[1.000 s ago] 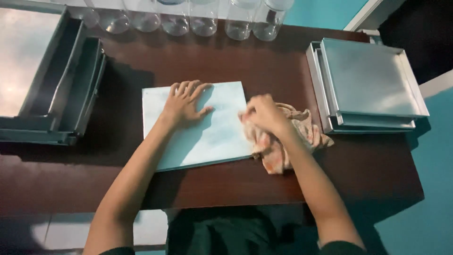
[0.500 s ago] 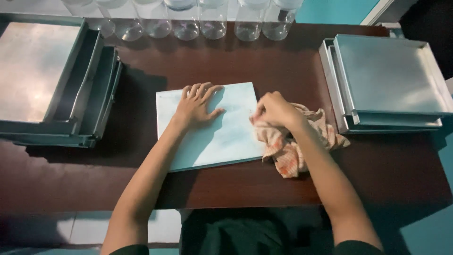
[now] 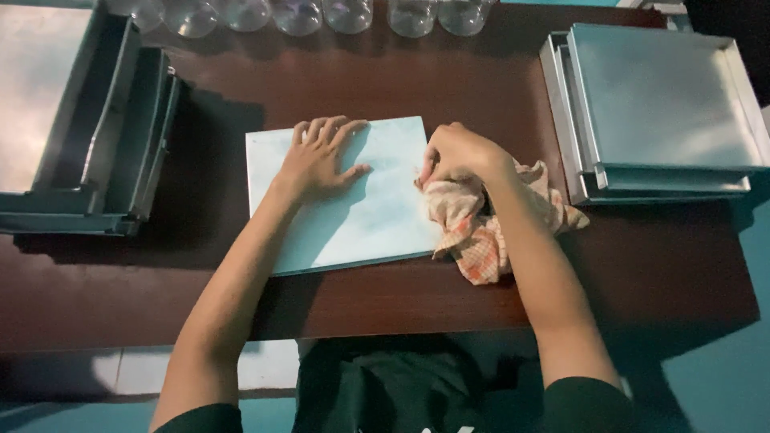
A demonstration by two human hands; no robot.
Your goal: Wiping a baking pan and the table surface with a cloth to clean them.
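Nearest the person, a pale blue flat tray (image 3: 353, 216) lies upside down on the dark brown surface (image 3: 658, 256). The left hand (image 3: 319, 156) rests on it, palm down, fingers spread. The right hand (image 3: 459, 154) is clenched around a checked orange cloth (image 3: 473, 228) at the tray's right edge. Farther off, stacked metal trays (image 3: 658, 104) sit at right, another stack (image 3: 72, 120) at left, and clear glasses (image 3: 321, 14) line the far edge.

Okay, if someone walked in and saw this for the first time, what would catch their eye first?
Most likely the pale blue board lying flat in the middle of the dark wooden table, with the left hand spread flat on it. Beside it, the right hand grips a checked cloth at the board's right edge. Stacks of metal trays flank both ends of the table.
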